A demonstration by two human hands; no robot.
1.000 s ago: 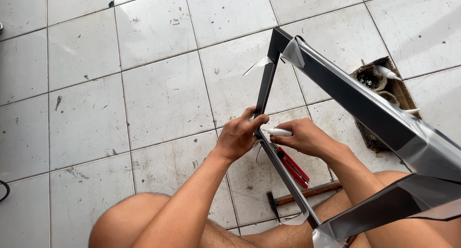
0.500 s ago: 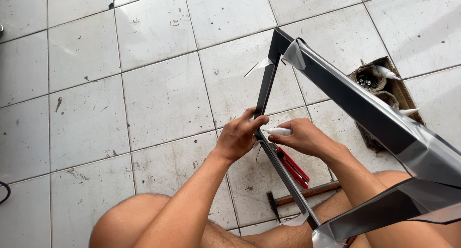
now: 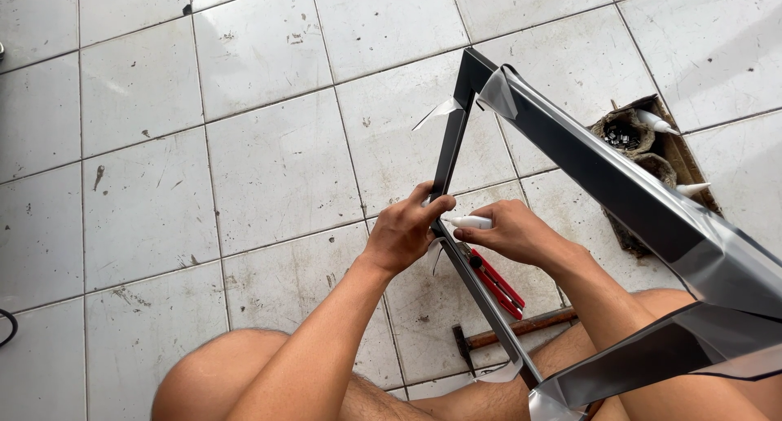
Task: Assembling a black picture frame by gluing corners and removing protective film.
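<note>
A dark metal frame (image 3: pixel 570 152) of joined bars wrapped in clear film stands tilted above the tiled floor. My left hand (image 3: pixel 405 230) grips the frame's thin bar at a corner joint. My right hand (image 3: pixel 513 234) holds a small white tube (image 3: pixel 470 222) with its tip pointed at that joint, close to my left fingers. Both forearms reach up from the bottom of the view, over my bare knees.
A red utility knife (image 3: pixel 498 283) and a hammer (image 3: pixel 509 336) with a wooden handle lie on the tiles under the frame. A worn box (image 3: pixel 643 144) holding small parts and white tubes sits at the right. A black cable (image 3: pixel 8 327) shows at the left edge.
</note>
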